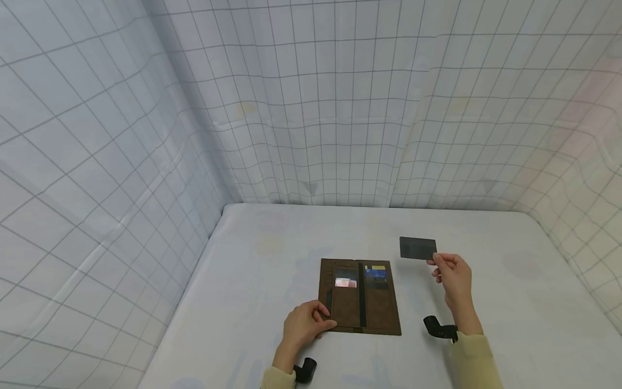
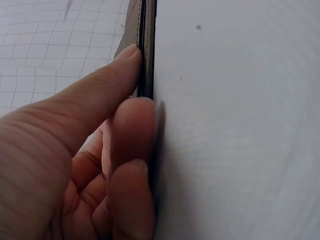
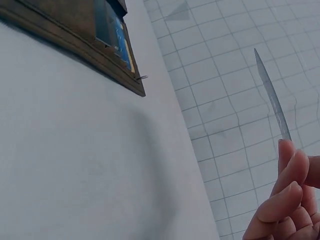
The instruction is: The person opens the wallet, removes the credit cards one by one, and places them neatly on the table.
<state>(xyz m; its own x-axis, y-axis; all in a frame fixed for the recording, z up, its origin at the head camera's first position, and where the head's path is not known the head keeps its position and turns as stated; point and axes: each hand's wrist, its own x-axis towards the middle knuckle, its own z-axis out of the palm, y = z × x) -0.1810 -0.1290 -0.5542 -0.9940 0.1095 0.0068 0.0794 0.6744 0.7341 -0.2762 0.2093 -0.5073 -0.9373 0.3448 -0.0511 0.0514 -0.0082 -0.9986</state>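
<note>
A brown long wallet (image 1: 347, 310) lies opened out flat on the white table. Cards (image 1: 376, 273) show in its right-hand slots, and a dark card and a pinkish one (image 1: 345, 282) in the left. My left hand (image 1: 305, 324) pinches the wallet's near left corner, thumb on top and fingertips at the edge, as the left wrist view shows close up. Off to the right, my right hand (image 1: 454, 275) holds a dark card (image 1: 417, 248) by its near right corner, raised above the table. In the right wrist view that card (image 3: 272, 95) appears nearly edge-on between thumb and fingers.
White grid-patterned curtains (image 1: 320, 108) hang behind the table (image 1: 252, 281) and along both sides. A black wrist-camera mount (image 1: 439, 328) sticks out from the right wrist, and another (image 1: 306, 370) from the left. Both sleeves are pale yellow.
</note>
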